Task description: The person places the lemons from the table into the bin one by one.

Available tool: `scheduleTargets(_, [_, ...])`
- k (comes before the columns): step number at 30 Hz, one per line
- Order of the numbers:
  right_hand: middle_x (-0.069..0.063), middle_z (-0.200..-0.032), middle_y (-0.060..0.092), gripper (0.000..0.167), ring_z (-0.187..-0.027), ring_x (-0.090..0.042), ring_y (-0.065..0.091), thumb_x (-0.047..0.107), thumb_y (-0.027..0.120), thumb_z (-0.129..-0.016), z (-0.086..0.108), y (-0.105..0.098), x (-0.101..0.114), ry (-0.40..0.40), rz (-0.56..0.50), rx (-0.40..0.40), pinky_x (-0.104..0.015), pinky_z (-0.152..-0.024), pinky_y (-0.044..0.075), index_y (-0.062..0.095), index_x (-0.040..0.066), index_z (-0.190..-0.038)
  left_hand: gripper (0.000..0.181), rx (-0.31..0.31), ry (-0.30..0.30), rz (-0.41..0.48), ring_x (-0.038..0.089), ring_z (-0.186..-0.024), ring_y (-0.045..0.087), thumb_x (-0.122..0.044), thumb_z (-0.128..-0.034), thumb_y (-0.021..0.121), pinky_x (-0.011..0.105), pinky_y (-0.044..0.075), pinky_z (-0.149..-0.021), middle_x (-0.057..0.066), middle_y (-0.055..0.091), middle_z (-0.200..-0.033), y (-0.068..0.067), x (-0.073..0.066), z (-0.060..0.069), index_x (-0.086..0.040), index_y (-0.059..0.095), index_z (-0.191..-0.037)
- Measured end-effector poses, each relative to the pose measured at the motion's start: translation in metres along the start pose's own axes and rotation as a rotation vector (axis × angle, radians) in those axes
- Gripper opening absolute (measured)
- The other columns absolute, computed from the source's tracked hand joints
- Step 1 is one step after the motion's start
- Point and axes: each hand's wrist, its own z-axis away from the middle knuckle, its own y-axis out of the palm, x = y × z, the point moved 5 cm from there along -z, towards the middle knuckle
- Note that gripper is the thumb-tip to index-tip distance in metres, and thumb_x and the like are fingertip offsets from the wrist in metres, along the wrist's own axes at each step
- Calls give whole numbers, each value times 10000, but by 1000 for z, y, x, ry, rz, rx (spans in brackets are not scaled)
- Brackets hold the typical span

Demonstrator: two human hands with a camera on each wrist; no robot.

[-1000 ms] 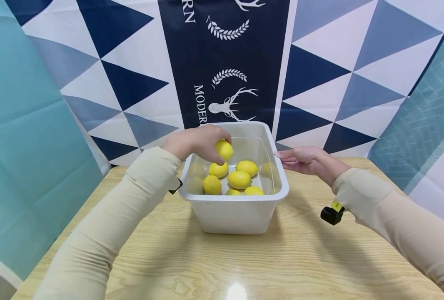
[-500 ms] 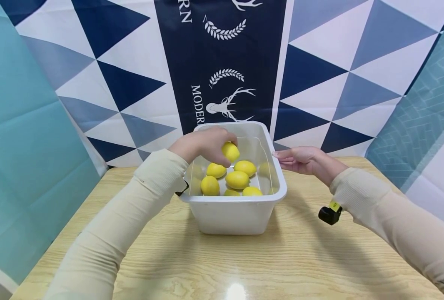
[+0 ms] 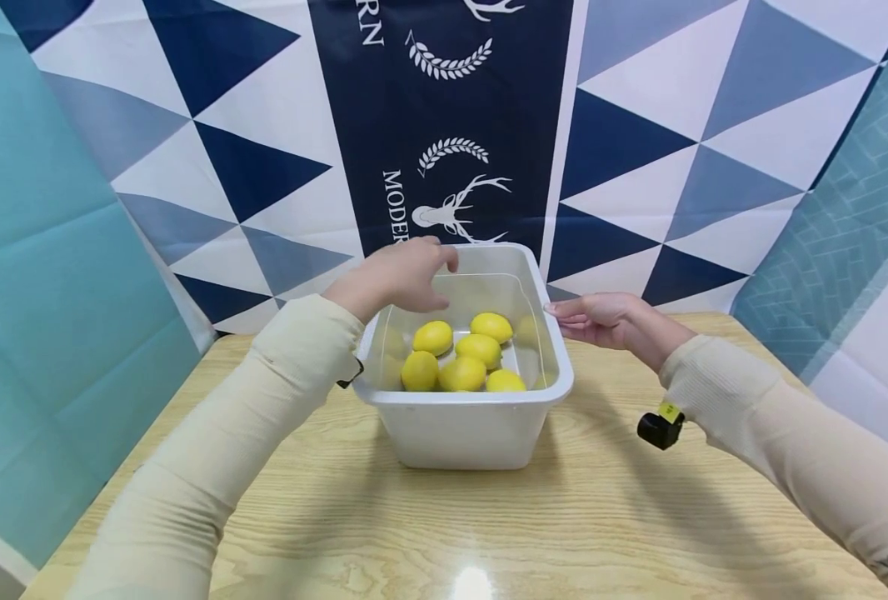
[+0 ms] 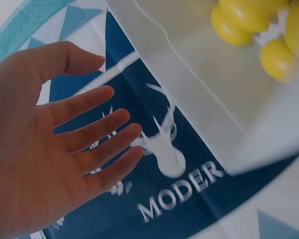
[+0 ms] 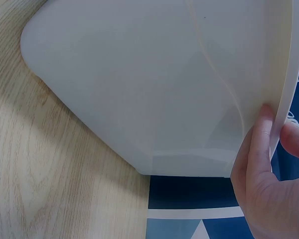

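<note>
A pale grey plastic bin (image 3: pixel 465 433) stands on the table with several yellow lemons on its floor, among them a front lemon (image 3: pixel 462 374) and a back-right lemon (image 3: pixel 491 327). My left hand (image 3: pixel 402 275) hovers above the bin's left rim with nothing in it. In the left wrist view its fingers (image 4: pixel 97 129) are spread and relaxed, apart from the bin. At the bin's right side, my right hand (image 3: pixel 609 321) pinches the rim. The right wrist view has the thumb on one side of the rim (image 5: pixel 290 64) and the fingers (image 5: pixel 261 134) against the outer wall.
The bin rests on a light wooden table (image 3: pixel 301 517). Behind it hangs a blue and white patterned cloth (image 3: pixel 444 100), close to the bin's back. A teal cloth (image 3: pixel 47 250) lines the left side. A small black camera (image 3: pixel 660 429) sits on the right wrist.
The left hand has let go of a lemon, which now lies among the others in the bin. That hand has risen and drawn back leftward. The right hand keeps its grip on the rim.
</note>
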Motion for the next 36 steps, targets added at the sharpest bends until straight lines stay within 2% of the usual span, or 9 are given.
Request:
scheduleTargets(3, [25, -818, 707, 157, -778, -72, 691, 105, 629, -917, 0, 0, 0, 0, 12, -1, -189, -788, 579, 707, 153, -789, 476, -38, -42, -11, 226, -1065, 540, -289, -829, 654, 408, 506, -960, 53, 547, -1293, -3, 18, 7, -171, 541, -1276])
scheduleTargets(7, [28, -811, 709, 165, -770, -70, 692, 102, 633, -915, -1, 0, 0, 1, 17, -2, -188, -784, 580, 712, 155, -781, 502, -79, -109, 4, 259, -1117, 552, -308, -828, 661, 452, 499, -993, 72, 537, -1326, 2, 48, 21, -158, 540, -1292])
scheduleTargets(12, [29, -813, 710, 156, -772, -73, 693, 99, 639, -911, -1, -2, -1, 3, 15, -10, -189, -793, 578, 709, 157, -784, 519, -123, -225, 56, 303, -1172, 543, -322, -837, 660, 511, 481, -1008, 110, 512, -1374, 17, 89, 37, -141, 528, -1305])
scheduleTargets(19, [29, -816, 709, 157, -774, -70, 692, 90, 634, -912, -1, -1, -1, -3, 15, -9, -186, -789, 578, 708, 157, -791, 528, -184, -332, 70, 371, -1206, 495, -280, -839, 618, 549, 465, -991, 190, 484, -1373, 44, 135, 51, -72, 512, -1312])
scheduleTargets(22, [30, -816, 708, 147, -776, -69, 692, 94, 640, -909, -1, -1, -1, -2, 16, -11, -185, -789, 578, 705, 157, -795, 514, -203, -376, 65, 389, -1177, 499, -269, -845, 609, 548, 472, -972, 215, 496, -1332, 56, 147, 53, -41, 513, -1297])
scheduleTargets(27, [28, -815, 711, 145, -775, -71, 696, 99, 639, -910, 0, -2, -2, -3, 11, -17, -188, -791, 578, 704, 156, -795, 508, -216, -436, 50, 402, -1131, 500, -272, -869, 616, 546, 472, -952, 239, 508, -1282, 76, 158, 53, 0, 503, -1282])
scheduleTargets(30, [26, -818, 711, 137, -779, -72, 696, 100, 643, -907, -1, -3, -2, -2, 10, -14, -189, -795, 577, 708, 159, -802, 532, -213, -484, 64, 419, -1139, 480, -267, -874, 615, 569, 448, -976, 261, 493, -1285, 89, 163, 52, 28, 484, -1297])
scheduleTargets(33, [27, -825, 707, 48, -784, -73, 692, 114, 691, -874, -1, -3, -2, 2, 17, -18, -186, -799, 575, 692, 155, -851, 542, -199, -533, 90, 448, -1173, 457, -255, -881, 599, 591, 434, -992, 292, 466, -1294, 101, 168, 52, 56, 470, -1306])
scheduleTargets(36, [26, -827, 705, 90, -783, -74, 690, 126, 736, -837, -1, -2, -1, 4, 26, -24, -184, -799, 574, 671, 154, -892, 542, -181, -569, 101, 478, -1198, 438, -255, -883, 586, 611, 435, -978, 312, 453, -1287, 111, 171, 52, 71, 466, -1300])
